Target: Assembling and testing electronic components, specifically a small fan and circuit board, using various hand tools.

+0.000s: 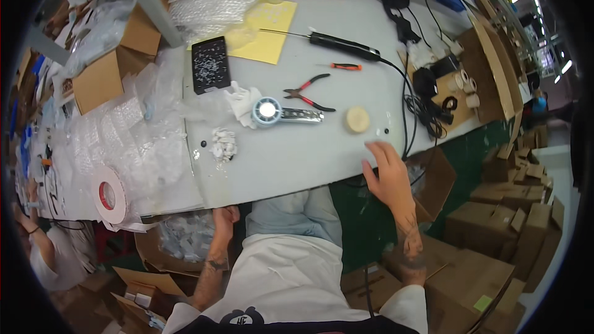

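Observation:
My right hand (391, 176) hovers over the table's front edge, fingers apart and nothing in it. Closest to it are a roll of cream tape (357, 120) and a small black round piece (387, 131). Below the table edge, by my lap, my left hand (226, 216) is curled closed; whatever it may hold is hidden. In mid-table lies a device with a round light-blue head (267, 111) and a long silvery handle (303, 115). White gloves (240, 102) lie beside its head. Behind it rest red-handled cutting pliers (305, 93) and a small orange-and-black screwdriver (346, 67).
A black tray of small pieces (210, 65) stands at the back left, near a corded black electric screwdriver (343, 45). Bubble wrap (127, 142) and a white tape roll (110, 195) cover the left side. Cables (424, 114) and cartons (473, 222) lie right. Another person's arm (37, 235) shows far left.

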{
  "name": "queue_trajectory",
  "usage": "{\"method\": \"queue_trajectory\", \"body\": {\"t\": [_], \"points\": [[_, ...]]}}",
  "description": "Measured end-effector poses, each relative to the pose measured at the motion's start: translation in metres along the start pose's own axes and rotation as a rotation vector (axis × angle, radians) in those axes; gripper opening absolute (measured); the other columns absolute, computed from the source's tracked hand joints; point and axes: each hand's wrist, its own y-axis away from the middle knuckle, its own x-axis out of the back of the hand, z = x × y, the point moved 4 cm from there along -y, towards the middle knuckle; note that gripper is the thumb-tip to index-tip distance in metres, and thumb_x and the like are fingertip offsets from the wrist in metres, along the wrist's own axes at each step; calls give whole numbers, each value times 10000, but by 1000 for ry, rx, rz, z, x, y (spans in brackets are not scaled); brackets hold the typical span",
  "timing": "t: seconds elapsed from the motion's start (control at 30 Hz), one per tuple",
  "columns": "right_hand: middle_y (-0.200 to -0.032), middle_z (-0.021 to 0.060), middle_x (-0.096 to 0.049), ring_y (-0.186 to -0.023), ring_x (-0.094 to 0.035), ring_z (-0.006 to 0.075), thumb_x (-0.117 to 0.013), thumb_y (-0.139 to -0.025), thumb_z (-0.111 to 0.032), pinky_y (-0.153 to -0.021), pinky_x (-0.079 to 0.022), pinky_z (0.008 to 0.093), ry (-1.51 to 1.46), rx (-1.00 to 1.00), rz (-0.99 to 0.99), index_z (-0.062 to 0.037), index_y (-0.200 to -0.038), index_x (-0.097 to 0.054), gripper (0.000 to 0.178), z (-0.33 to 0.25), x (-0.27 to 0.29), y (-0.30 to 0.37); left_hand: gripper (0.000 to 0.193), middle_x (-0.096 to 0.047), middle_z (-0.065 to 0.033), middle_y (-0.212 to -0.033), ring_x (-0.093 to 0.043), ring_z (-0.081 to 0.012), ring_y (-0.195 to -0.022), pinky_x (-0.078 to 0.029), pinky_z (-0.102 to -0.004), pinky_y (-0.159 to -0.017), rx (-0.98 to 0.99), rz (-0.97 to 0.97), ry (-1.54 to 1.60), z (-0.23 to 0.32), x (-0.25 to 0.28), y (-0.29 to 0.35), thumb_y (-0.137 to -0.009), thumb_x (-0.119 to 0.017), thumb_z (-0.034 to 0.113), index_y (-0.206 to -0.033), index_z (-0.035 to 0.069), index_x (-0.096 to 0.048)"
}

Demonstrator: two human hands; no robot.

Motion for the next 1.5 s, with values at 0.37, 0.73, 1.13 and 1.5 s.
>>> {"method": "queue_trajectory", "body": {"t": [0.37,0.73,1.13,1.5], "points": [[-1341,213,-543,-1214,-551,359,-739,-823,-81,-1030,-437,406,-206,-113,-183,19,-1367,-503,601,-7,-24,-68,272,-618,-127,-703,-577,-144,-576,-448,-328,-545,52,-359,-1020,59,-158,34,-952,-654,262,-858,7,-665],[-1415,199,-505,-1173,-576,325,-614,-981,-335,-954,-469,405,-923,-9,-404,1,-1482,-352,657,-108,-69,-69,368,-598,-54,-836,-581,-138,-717,-461,-249,-551,-288,108,99,173,-170,21,-979,-569,360,-1162,41,-582],[-1292,182,-613,-1106,-636,261,-559,-970,-97,-941,-488,347,-882,116,-866,29,-1401,-442,464,-135,-97,-56,703,-544,-328,-1291,-521,-484,-1199,-430,-521,-1013,-669,1263,-1543,410,108,8,-900,-690,384,-1458,47,-426],[-1297,192,-596,-1178,-584,325,-641,-902,-87,-1001,-447,395,-469,-35,-327,26,-1359,-504,491,-38,-56,-80,631,-403,-256,-1485,-328,-451,-1392,-273,-529,-1145,-849,800,-1556,265,-120,43,-917,-655,301,-1431,-4,-453]]}}
